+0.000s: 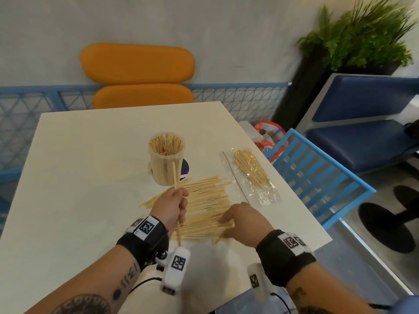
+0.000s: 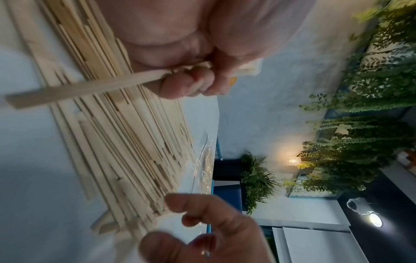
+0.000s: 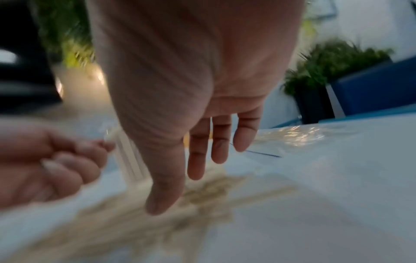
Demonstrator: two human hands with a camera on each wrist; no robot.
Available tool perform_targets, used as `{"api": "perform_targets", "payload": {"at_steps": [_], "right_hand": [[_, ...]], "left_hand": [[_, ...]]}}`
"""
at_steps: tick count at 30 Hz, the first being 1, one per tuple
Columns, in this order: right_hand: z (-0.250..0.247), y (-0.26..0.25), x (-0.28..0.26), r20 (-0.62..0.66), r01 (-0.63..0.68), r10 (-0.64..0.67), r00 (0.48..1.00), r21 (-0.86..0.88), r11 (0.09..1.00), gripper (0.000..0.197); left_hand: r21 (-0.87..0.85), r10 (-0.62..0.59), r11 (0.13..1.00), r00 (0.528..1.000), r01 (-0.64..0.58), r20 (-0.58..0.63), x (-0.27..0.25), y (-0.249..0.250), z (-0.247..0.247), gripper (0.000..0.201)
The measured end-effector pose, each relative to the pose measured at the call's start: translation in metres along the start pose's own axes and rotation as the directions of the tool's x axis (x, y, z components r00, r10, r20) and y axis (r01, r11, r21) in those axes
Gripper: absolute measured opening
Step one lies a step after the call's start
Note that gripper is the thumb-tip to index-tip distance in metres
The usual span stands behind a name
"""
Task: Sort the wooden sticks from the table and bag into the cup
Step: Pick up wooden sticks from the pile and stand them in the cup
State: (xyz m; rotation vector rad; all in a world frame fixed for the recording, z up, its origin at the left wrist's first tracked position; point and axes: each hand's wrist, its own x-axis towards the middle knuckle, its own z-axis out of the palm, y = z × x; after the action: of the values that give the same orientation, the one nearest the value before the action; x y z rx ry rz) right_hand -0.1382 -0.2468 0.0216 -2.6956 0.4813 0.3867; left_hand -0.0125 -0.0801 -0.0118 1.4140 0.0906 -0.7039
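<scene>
A loose heap of flat pale wooden sticks (image 1: 204,209) lies on the white table (image 1: 79,177), just in front of the clear plastic cup (image 1: 166,162) already packed with sticks. The left hand (image 1: 172,207) grips a few sticks upright in its fist. The right hand (image 1: 244,223) reaches down with straight fingers onto the heap. Gathering seems underway; next, tip the held sticks into the crowded cup. A clear plastic bag (image 1: 254,175) holds more.

Pale grey wall (image 1: 226,30) behind. Two orange cushions (image 1: 138,64) against wall, above blue lattice rail (image 1: 238,96). White surface (image 1: 79,155) in middle. Right: blue slatted chair (image 1: 317,177), navy bench (image 1: 362,132), green plant (image 1: 362,35) in black planter (image 1: 301,87). Grey floor (image 1: 374,257), black round table bases (image 1: 385,225). Warm lamp (image 2: 292,161) glows among foliage.
</scene>
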Motion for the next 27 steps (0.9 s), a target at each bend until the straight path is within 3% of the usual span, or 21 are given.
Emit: {"api": "perform_targets", "payload": {"at_steps": [3,8,15,22,27], "right_hand": [[0.015,0.010,-0.006,0.056,0.027,-0.020,0.998,-0.125,0.992,0.042],[0.037,0.007,0.007,-0.007,0.133,-0.139,0.990,-0.224,0.965,0.020],[0.045,0.009,0.017,-0.053,0.236,-0.268,0.962,-0.332,0.913,0.019],[0.048,0.013,0.026,-0.090,0.267,-0.311,0.946,-0.324,0.908,0.020],[0.028,0.006,0.023,-0.226,0.198,-0.212,0.951,-0.081,0.977,0.012]], "left_hand": [[0.026,-0.014,1.000,1.000,0.014,0.011,0.001,-0.004,-0.001,0.027],[0.090,-0.024,0.996,0.999,0.022,0.021,0.000,-0.011,-0.004,0.026],[0.028,0.015,1.000,0.999,-0.014,-0.033,-0.006,-0.001,-0.020,0.026],[0.002,0.055,0.999,0.997,-0.055,-0.058,-0.006,0.005,-0.036,0.028],[-0.005,0.053,0.999,0.998,-0.053,-0.043,-0.010,0.003,-0.035,0.029]]}}
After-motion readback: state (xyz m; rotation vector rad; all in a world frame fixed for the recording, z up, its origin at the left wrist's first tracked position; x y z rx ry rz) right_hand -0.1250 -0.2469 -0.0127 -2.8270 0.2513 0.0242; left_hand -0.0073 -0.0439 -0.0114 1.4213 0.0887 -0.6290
